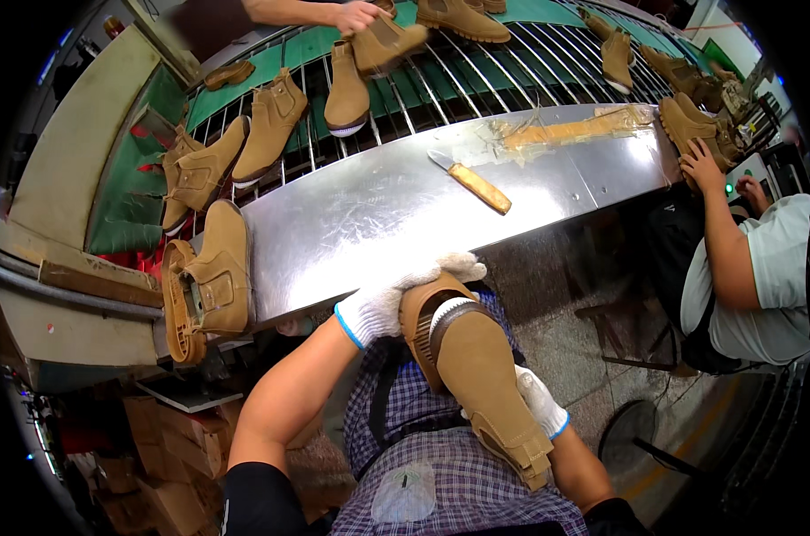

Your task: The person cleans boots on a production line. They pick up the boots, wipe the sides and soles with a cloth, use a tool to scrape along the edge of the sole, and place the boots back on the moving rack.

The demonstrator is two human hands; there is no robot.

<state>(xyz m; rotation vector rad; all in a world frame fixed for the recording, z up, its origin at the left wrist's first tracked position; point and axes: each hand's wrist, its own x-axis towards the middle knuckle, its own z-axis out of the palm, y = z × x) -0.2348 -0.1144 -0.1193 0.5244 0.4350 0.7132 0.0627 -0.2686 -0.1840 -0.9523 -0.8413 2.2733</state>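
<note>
Head view: 1 boot upper and 1 sole over plaid apron. Left hand curled round sole's far end; right hand wrapped behind upper, fingers mostly hidden. Likely light; sole bendy, shaft floppy. Best hold: sole rim, upper's heel.

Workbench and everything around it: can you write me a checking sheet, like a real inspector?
Surface: metal bench, shiny and scuffed, with ragged tape toward the right.
Job's things: tan boot upper and brown sole, held over the lap.
Clutter: knife lying on the bench; boots at its left end.
Hands: gloved left hand grips the sole; gloved right hand cups the upper.
Cables: nothing clearly seen.
Surroundings: barred rack with more boots, cardboard boxes, co-worker at right.
</note>
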